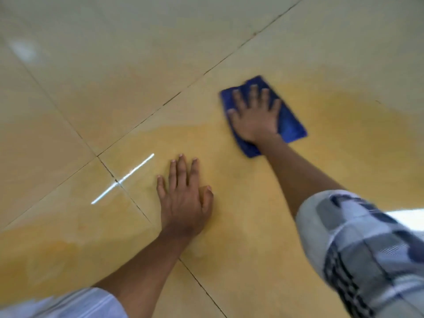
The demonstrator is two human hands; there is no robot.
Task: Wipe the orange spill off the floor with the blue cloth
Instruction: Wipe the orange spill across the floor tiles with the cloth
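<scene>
Blue cloth pressed flat on the orange spill, far side of floor.
Right hand is laid on it, fingers straight and spread, for even pressure; left hand is braced flat, fingers straight, apparently for support.

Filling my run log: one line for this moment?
right hand flat on cloth | left hand flat on floor | spill remains

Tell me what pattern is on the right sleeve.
The right sleeve has a grey, white and dark checked pattern, seen in the head view.
</scene>
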